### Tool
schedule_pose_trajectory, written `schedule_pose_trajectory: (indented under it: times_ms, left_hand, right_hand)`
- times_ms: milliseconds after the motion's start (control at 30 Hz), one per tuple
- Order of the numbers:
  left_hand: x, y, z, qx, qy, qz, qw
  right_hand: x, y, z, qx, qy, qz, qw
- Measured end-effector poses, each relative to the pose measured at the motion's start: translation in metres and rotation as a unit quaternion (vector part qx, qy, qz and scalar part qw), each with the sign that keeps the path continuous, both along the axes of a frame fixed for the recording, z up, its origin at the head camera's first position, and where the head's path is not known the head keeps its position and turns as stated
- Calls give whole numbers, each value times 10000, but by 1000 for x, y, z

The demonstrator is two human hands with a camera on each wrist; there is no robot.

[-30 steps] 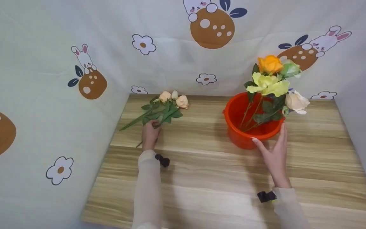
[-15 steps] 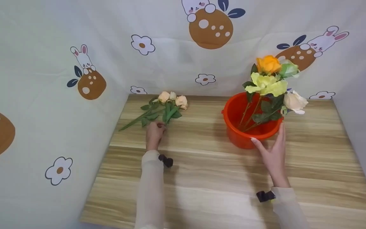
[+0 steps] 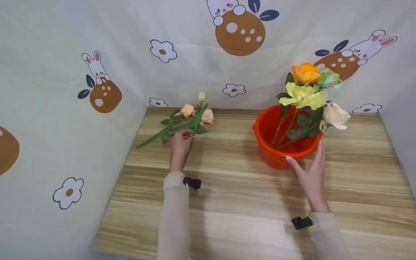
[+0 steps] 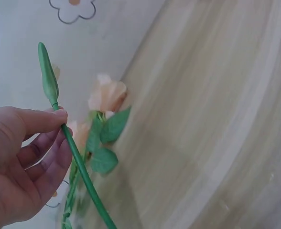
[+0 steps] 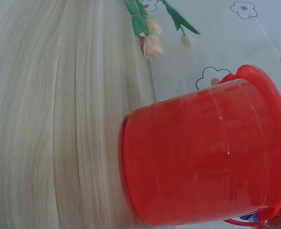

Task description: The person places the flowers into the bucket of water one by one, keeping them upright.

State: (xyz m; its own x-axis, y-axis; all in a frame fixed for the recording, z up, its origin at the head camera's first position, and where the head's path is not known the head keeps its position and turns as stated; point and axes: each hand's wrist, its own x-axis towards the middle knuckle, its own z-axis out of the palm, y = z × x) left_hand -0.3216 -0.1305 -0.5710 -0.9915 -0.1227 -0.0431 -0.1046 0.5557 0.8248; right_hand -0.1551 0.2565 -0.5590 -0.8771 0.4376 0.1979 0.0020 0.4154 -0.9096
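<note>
My left hand (image 3: 181,146) pinches the green stem of a white tulip (image 3: 202,96) between thumb and fingertips. In the left wrist view the stem (image 4: 85,176) slants down past the fingers, with a long green leaf (image 4: 48,76) above them. Peach roses (image 3: 207,116) with leafy stems lie on the table beside and behind that hand. My right hand (image 3: 312,177) holds the rim of a red bucket (image 3: 276,159), thumb at the front and fingers along the right side. Inside the bucket lean an orange rose (image 3: 306,73), a yellow flower (image 3: 303,96), a pale green one (image 3: 329,78) and a cream rose (image 3: 335,116).
The wood-grain table (image 3: 229,202) ends at a patterned cloth (image 3: 193,68) behind and on both sides. The bucket stands toward the back right, its flowers reaching up in front of the cloth. Each wrist wears a small black camera (image 3: 192,182).
My left hand has moved right and slightly away from me, raising the tulip, whose bud now stands above the peach roses. My right hand and the bucket have stayed in place.
</note>
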Motion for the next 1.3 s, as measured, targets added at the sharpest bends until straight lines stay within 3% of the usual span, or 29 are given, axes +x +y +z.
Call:
schedule_pose_trajectory:
  times_ms: [200, 433, 667, 900, 1300]
  left_hand:
    - [6, 10, 13, 346, 257, -60, 9991]
    - [15, 19, 23, 1153, 542, -142, 9917]
    - [21, 32, 34, 2062, 716, -171, 9757]
    - [27, 51, 53, 2663, 1024, -412, 9575]
    - [38, 88, 85, 3180, 1600, -720, 9317]
  right_hand:
    - [-1, 0, 0, -54, 51, 32, 10000]
    - [0, -1, 0, -38, 183, 28, 9998]
    - [0, -1, 0, -119, 205, 51, 9997]
    - [0, -1, 0, -166, 152, 41, 9997]
    - [0, -1, 1, -128, 152, 48, 9998]
